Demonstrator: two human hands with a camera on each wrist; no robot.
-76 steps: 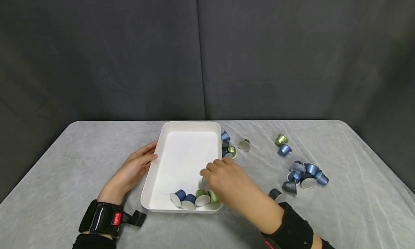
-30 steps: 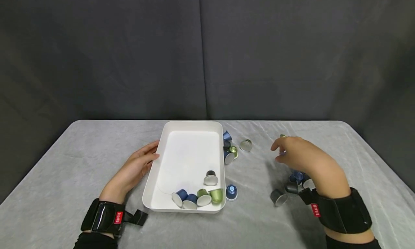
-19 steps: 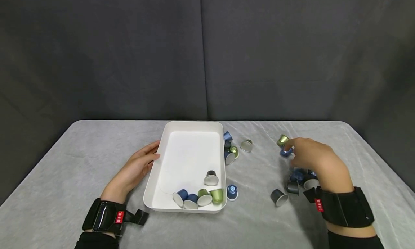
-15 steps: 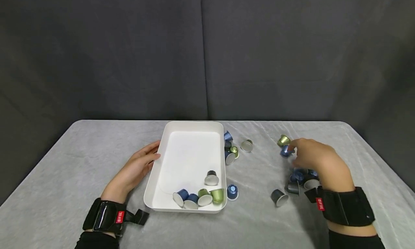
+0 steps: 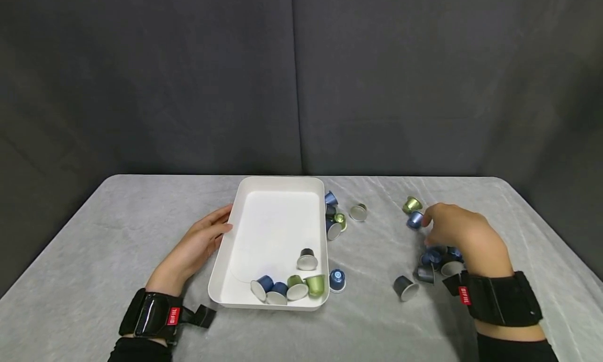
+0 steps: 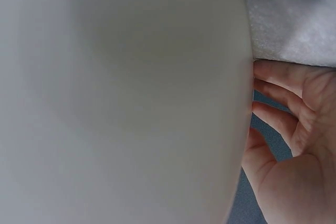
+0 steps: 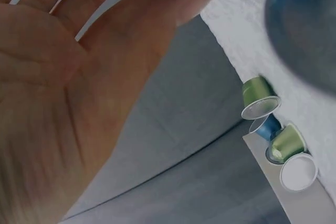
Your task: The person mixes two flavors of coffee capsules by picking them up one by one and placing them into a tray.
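- Left hand (image 5: 195, 244): lies flat on the table, straight fingers (image 6: 278, 95) pressed against the left wall of the white tray (image 5: 225, 257); it holds nothing and seems to steady the tray
- Right hand (image 5: 459, 234): hovers over the loose capsules at the right of the table; fingertips reach the blue capsule (image 5: 414, 220), thumb and fingers spread rather than clamped; the wrist view shows an open palm (image 7: 58, 77), nothing yet in it
- Blue capsule: on the cloth, just beside a green capsule (image 5: 411, 204), well apart from the tray
- Capsule cluster (image 5: 435, 260): blue and grey pieces bunched under the right wrist; one dark capsule (image 5: 404, 287) lies a little apart, toward the tray
- Tray contents: five capsules near the front wall, a grey one (image 5: 306, 259) standing behind a row of blue and green
- Beside the tray: one blue capsule (image 5: 336, 279) at the front right corner, a small group (image 5: 333, 219) along the right wall
- Step in hand, by judgement: reaching for a loose capsule, grasp not made
- Next move calls for: fingers to pinch the blue capsule's sides without knocking the green neighbour, then a lift and a carry left across to the tray
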